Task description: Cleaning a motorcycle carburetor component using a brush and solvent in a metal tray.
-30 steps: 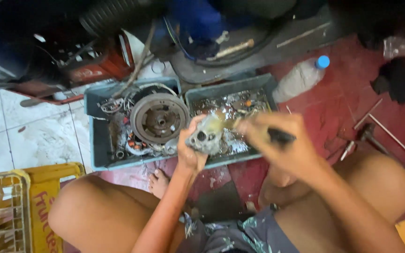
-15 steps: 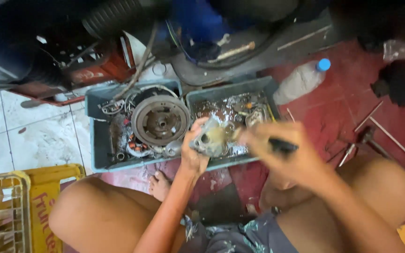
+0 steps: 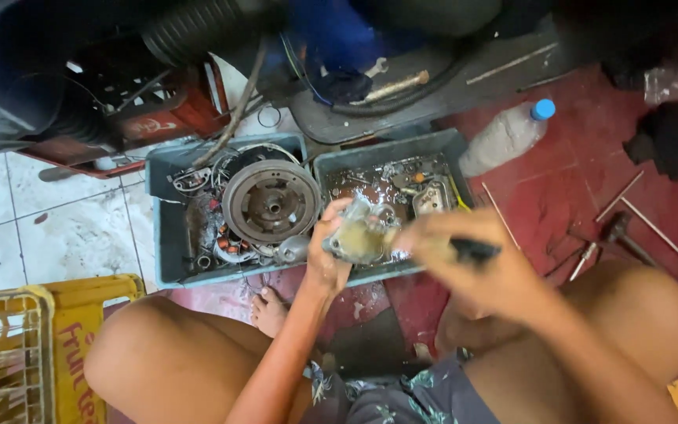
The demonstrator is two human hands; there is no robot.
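My left hand [image 3: 327,255] grips a small greasy metal engine part [image 3: 362,235] and holds it over the front edge of the right grey tray [image 3: 441,145]. Blurred by motion, my right hand [image 3: 464,259] is closed around a dark-handled tool [image 3: 472,250] whose working end meets the part. The tool's tip is too smeared to make out. Both hands hover above my bare knees.
A left grey tray [image 3: 158,235] holds a round flywheel [image 3: 271,202] and wiring. A plastic bottle [image 3: 504,137] with a blue cap lies to the right, near loose hand tools [image 3: 614,224] on the red floor. A yellow crate [image 3: 17,353] stands at lower left; a dark machine looms behind.
My right hand has shifted slightly along the part with the tool, a back-and-forth motion. The left hand keeps the part in about the same place.
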